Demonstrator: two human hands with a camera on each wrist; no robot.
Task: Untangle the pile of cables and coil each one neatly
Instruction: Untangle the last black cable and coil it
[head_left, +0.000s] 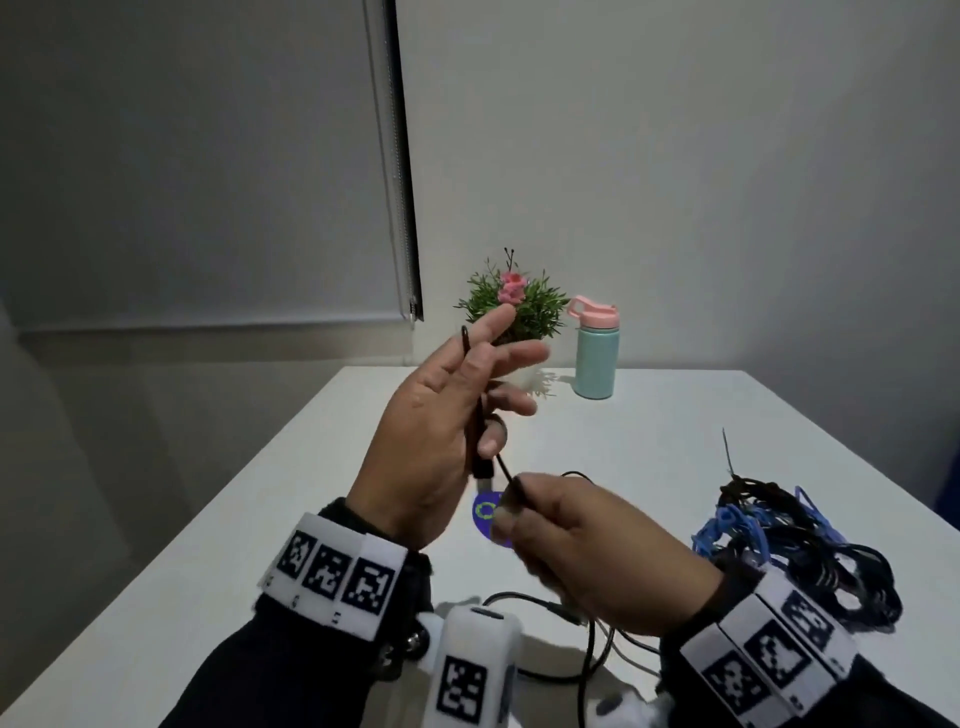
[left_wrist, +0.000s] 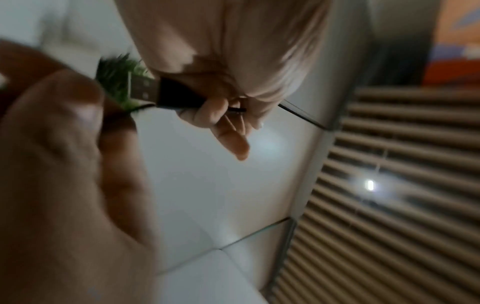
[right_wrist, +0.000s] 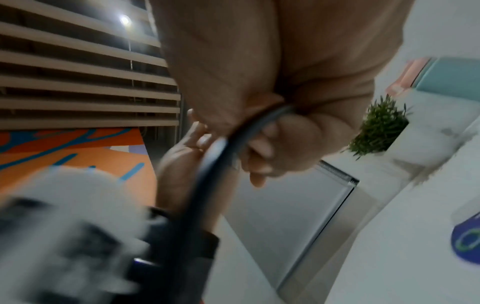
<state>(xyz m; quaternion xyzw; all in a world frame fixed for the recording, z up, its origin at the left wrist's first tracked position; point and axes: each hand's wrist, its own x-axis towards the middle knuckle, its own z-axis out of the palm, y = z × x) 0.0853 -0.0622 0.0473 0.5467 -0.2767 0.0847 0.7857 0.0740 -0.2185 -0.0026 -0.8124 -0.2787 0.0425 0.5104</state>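
Observation:
Above the white table (head_left: 649, 431) my left hand (head_left: 447, 415) is raised. It holds a thin black cable (head_left: 475, 415), which loops over the hand near the index finger. Its USB plug (head_left: 482, 472) hangs at the heel of the palm, and the left wrist view shows the plug (left_wrist: 158, 92) gripped by curled fingers. My right hand (head_left: 571, 545) pinches the same cable (right_wrist: 233, 142) just below the plug. The cable's slack (head_left: 587, 649) trails onto the table near me. A tangled pile of black and blue cables (head_left: 795, 551) lies at the right.
A small potted plant (head_left: 524, 312) and a teal bottle with a pink lid (head_left: 596, 358) stand at the table's far edge. A purple round sticker (head_left: 485, 514) lies under my hands. Window blinds (left_wrist: 389, 164) are to the left.

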